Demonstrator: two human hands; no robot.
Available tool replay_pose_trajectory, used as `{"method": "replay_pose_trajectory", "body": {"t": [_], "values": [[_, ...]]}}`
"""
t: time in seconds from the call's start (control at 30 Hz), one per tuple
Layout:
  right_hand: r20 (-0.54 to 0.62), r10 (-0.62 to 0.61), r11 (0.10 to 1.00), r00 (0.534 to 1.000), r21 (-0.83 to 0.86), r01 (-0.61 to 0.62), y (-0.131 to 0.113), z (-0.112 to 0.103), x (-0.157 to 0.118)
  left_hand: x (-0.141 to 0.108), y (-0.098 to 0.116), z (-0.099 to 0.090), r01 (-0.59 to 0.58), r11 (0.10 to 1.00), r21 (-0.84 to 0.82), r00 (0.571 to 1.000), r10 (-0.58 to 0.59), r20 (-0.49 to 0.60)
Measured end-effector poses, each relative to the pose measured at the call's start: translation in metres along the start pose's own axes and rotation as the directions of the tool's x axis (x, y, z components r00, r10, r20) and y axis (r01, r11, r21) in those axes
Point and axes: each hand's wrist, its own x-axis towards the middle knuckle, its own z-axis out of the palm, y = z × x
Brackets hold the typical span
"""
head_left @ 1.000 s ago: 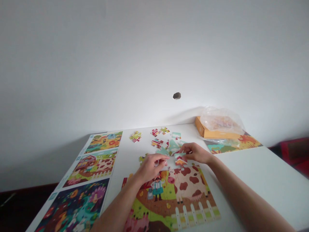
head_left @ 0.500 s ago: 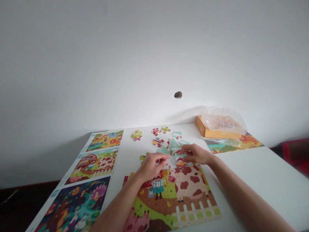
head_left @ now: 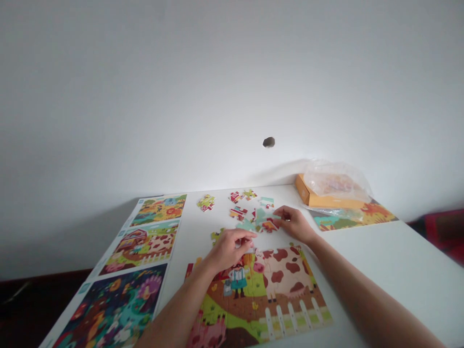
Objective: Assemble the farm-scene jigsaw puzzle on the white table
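The right grip (head_left: 295, 224) is partly closed, thumb and fingers bent toward the edge of a red-and-orange piece (head_left: 270, 225) just to its left; whether it has hold of the piece, I cannot tell. The left grip (head_left: 229, 247) is loosely curled, thumb and forefinger a little apart, above the far edge of the joined puzzle (head_left: 259, 290); I cannot tell whether anything is between the fingers.

The joined puzzle lies nearer the wearer than both grips, partly hidden by the left forearm, and shows a spotted cow, a figure in a blue apron and a white fence. Just beyond the left grip is a green piece (head_left: 216, 235), partly covered by the hand. Pale blue-green pieces (head_left: 261, 216) lie between the grips and a little beyond them, next to the red-and-orange one. Farther beyond the left grip are a red barn piece (head_left: 235, 196) and a yellow-green cluster (head_left: 206, 203).

Left of the left grip, a sheet (head_left: 139, 246) carries three printed pictures. Beyond and to the right of the right grip, an orange box (head_left: 303, 192) sits under a clear plastic bag (head_left: 335, 180) on the white table (head_left: 395, 266).
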Motion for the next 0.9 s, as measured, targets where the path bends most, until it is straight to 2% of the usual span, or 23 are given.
{"method": "replay_pose_trajectory", "body": {"t": [0.1, 0.27, 0.37, 0.47, 0.6, 0.7, 0.77, 0.83, 0.9], "values": [[-0.164, 0.057, 0.998, 0.985, -0.024, -0.062, 0.005, 0.007, 0.004, 0.0, 0.0, 0.0, 0.005, 1.0, -0.015, 1.0, -0.005, 0.002], [-0.237, 0.054, 0.996, 0.97, -0.06, -0.07, 0.0, 0.016, 0.004, 0.0, -0.001, 0.001, -0.017, 1.0, -0.014, 1.0, 0.017, 0.011], [-0.202, -0.004, 0.989, 0.979, -0.148, -0.027, -0.007, 0.021, 0.003, 0.0, -0.001, 0.0, -0.037, 0.999, 0.006, 0.999, 0.037, 0.005], [-0.116, -0.115, 0.96, 0.987, -0.267, 0.08, -0.011, 0.024, 0.002, 0.0, 0.001, -0.002, -0.041, 0.999, 0.022, 0.999, 0.041, 0.015], [-0.022, -0.221, 0.903, 0.975, -0.383, 0.196, -0.014, 0.026, 0.003, 0.0, 0.004, -0.003, -0.054, 0.998, 0.014, 0.998, 0.054, 0.018], [-0.009, -0.269, 0.859, 0.963, -0.454, 0.236, -0.015, 0.026, 0.004, 0.001, 0.003, -0.003, -0.097, 0.995, 0.03, 0.995, 0.098, -0.014], [-0.031, -0.262, 0.84, 0.965, -0.5, 0.212, -0.017, 0.026, 0.004, 0.002, 0.002, -0.004, -0.124, 0.989, 0.086, 0.99, 0.129, -0.049], [-0.079, -0.202, 0.825, 0.976, -0.551, 0.126, -0.02, 0.025, 0.003, 0.001, 0.001, -0.006, -0.112, 0.976, 0.187, 0.982, 0.138, -0.132], [-0.158, -0.102, 0.793, 0.982, -0.609, -0.016, -0.023, 0.023, 0.0, 0.001, 0.0, -0.01, 0.001, 0.947, 0.323, 0.956, 0.093, -0.277]]}}
